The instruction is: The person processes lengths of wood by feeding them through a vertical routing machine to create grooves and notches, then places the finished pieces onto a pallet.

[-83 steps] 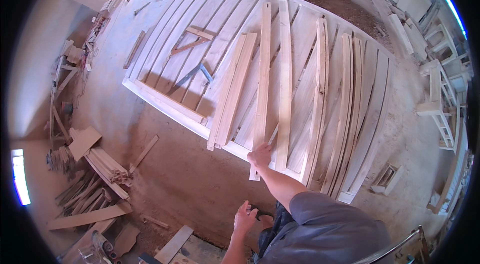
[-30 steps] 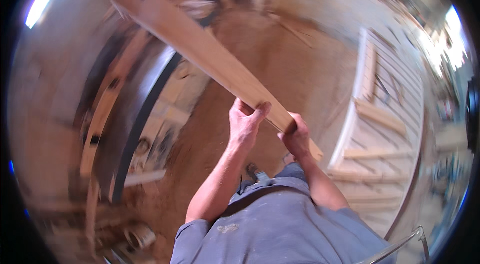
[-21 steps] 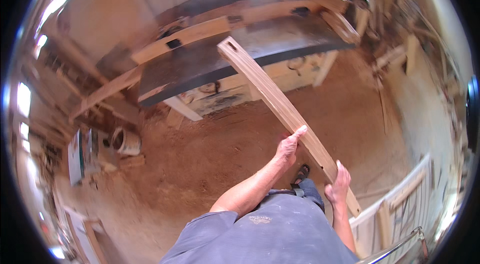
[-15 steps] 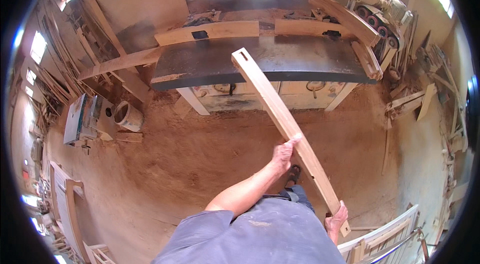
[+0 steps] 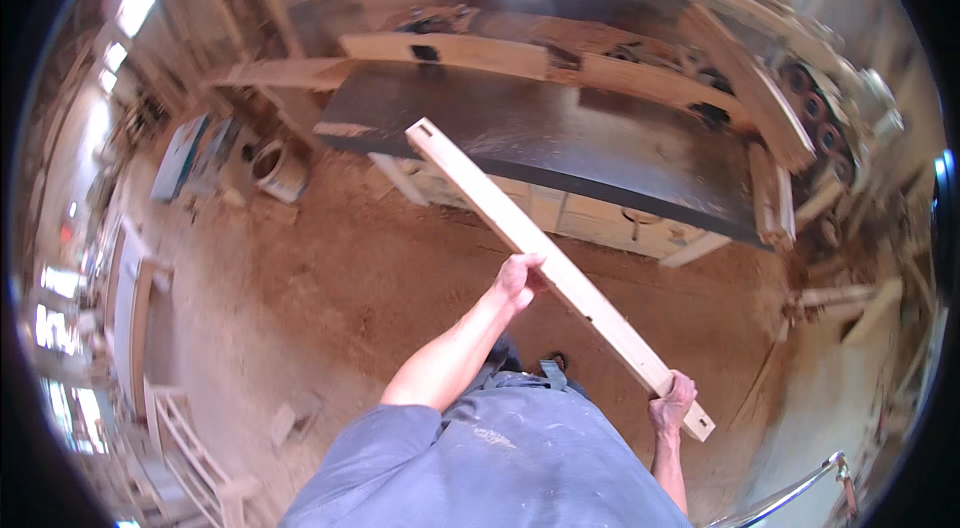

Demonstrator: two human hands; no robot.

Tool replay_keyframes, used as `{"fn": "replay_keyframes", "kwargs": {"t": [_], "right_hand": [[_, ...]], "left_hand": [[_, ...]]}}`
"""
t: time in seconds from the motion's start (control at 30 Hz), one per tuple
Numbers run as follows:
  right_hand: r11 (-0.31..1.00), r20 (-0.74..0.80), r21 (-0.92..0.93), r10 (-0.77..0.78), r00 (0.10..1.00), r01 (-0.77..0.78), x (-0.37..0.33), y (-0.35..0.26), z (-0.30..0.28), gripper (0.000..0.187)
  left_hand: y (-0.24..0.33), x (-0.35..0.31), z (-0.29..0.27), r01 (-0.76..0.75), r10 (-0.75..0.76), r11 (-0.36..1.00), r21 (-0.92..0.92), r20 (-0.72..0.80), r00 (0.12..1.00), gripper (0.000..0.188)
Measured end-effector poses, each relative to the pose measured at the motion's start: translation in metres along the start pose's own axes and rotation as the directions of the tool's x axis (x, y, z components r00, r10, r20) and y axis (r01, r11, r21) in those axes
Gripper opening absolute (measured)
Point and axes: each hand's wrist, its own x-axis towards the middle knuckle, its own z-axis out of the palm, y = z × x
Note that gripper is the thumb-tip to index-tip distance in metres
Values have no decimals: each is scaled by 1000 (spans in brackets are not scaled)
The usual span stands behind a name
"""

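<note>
A long, pale wooden beam (image 5: 590,300) slants across the view, from far left down to near right. Slots are cut near both of its ends, and a small dark notch shows along its edge. My left hand (image 5: 521,279) grips it around the middle from the left side. Around its near end, a little short of the tip, my right hand (image 5: 674,402) is closed. The beam is held in the air in front of my body. Its far end overlaps the front edge of a dark-topped workbench (image 5: 480,118); whether the two touch I cannot tell.
Two boards with dark cut-outs (image 5: 470,53) run along the bench's rear. Timber (image 5: 770,190) rests at its right end, beside a machine with rollers (image 5: 818,118). A bucket (image 5: 278,174) stands left on the dusty floor. A metal rail (image 5: 790,498) sits near right.
My view has turned, so the bench now looks tilted. The beam has swung to a flatter slant, its far end moving left. Both hands keep their hold.
</note>
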Motion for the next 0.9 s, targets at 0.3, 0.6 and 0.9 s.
{"fn": "replay_keyframes", "kwargs": {"t": [0.3,0.6,0.9], "right_hand": [[961,21,74,-270,963,268,237,-27,39,51],[969,229,87,-247,942,233,454,-51,94,54],[923,589,229,-385,711,310,584,-87,104,78]], "left_hand": [[85,130,7,-125,129,986,-107,34,991,21],[162,285,29,-180,164,979,-95,-158,974,27],[224,322,69,14,248,906,424,-556,794,44]]}}
